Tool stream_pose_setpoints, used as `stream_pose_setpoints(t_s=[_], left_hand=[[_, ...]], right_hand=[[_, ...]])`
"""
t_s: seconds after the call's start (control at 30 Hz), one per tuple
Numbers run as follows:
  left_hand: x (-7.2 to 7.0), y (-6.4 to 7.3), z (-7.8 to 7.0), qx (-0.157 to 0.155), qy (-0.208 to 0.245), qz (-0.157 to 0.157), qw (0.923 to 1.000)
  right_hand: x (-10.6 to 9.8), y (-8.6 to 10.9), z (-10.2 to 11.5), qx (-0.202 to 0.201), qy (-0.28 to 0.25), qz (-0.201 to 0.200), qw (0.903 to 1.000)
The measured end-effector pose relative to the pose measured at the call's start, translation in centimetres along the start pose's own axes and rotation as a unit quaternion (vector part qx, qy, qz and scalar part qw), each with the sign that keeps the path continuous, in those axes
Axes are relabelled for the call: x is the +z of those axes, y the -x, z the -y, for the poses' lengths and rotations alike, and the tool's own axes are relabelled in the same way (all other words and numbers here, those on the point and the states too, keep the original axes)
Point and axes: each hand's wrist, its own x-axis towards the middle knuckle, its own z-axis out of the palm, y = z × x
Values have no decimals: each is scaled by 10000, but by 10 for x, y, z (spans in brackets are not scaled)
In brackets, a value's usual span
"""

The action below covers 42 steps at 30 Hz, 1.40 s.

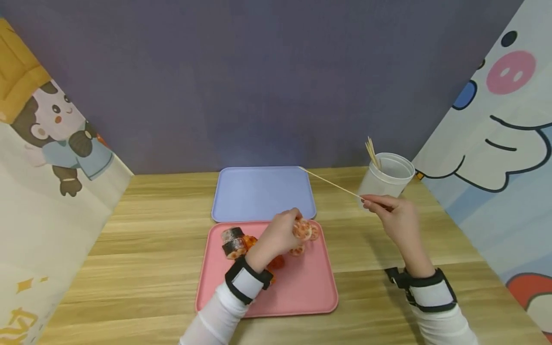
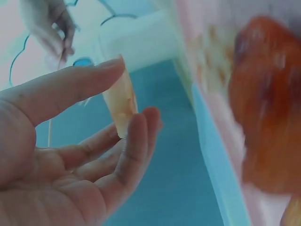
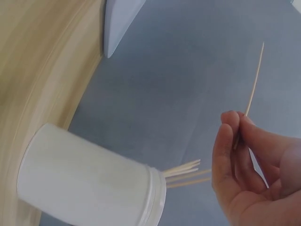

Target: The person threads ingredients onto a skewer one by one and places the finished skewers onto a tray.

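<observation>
My left hand (image 1: 282,231) pinches a round lotus root slice (image 1: 302,230) between thumb and fingertips, over the right half of the pink tray (image 1: 308,292). In the left wrist view the slice (image 2: 121,101) shows edge-on. More lotus root slices (image 1: 297,250) lie on the tray beside that hand. My right hand (image 1: 398,218) holds a thin bamboo skewer (image 1: 329,182) near one end, in front of the white cup; its free tip points up and left, over the blue tray's far right corner in the head view. The right wrist view shows the skewer (image 3: 256,80) between thumb and fingers.
Sushi rolls (image 1: 233,243) and orange-red food pieces (image 1: 277,262) lie on the pink tray, partly hidden by my left arm. Behind it sits a blue tray (image 1: 263,191). Several skewers (image 1: 372,152) stand in the white cup (image 1: 384,177). A grey wall (image 1: 258,86) rises at the back.
</observation>
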Motion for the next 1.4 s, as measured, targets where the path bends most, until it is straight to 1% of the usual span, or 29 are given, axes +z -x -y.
stream_pose_setpoints(t_s=[0.17, 0.27, 0.43, 0.57, 0.7, 0.87, 0.97, 1.07, 1.17, 1.23, 1.33, 1.4], left_hand=[[-23, 6, 8, -22, 581, -287, 9979], [-34, 8, 14, -32, 823, -450, 9956], [-50, 11, 26, -233, 1267, -664, 9894], [-60, 13, 38, -413, 1450, -781, 9855], [-73, 17, 48, -443, 1723, -853, 9803], [-88, 23, 57, -418, 2192, -968, 9700], [-95, 26, 61, -385, 2558, -1032, 9604], [-103, 29, 63, -359, 2886, -1126, 9501], [-112, 32, 65, -281, 3179, -1292, 9389], [-117, 34, 66, -141, 3351, -1464, 9306], [-123, 37, 68, 88, 3674, -1713, 9141], [-125, 38, 69, 224, 4017, -1846, 8967]], right_hand=[[9, -1, 4, -11, -33, 92, 10000], [14, -3, 9, 47, -77, 189, 9998], [22, -6, 17, 51, -359, 363, 9987], [29, -10, 21, 56, -430, 454, 9980], [34, -12, 25, 92, -345, 513, 9980], [41, -16, 30, 169, -484, 638, 9966], [45, -18, 33, 178, -559, 683, 9959], [49, -19, 36, 87, -616, 688, 9957], [53, -21, 40, -4, -677, 674, 9954], [56, -22, 43, -57, -739, 679, 9949], [59, -24, 46, -109, -811, 681, 9943], [61, -24, 48, -125, -890, 698, 9935]])
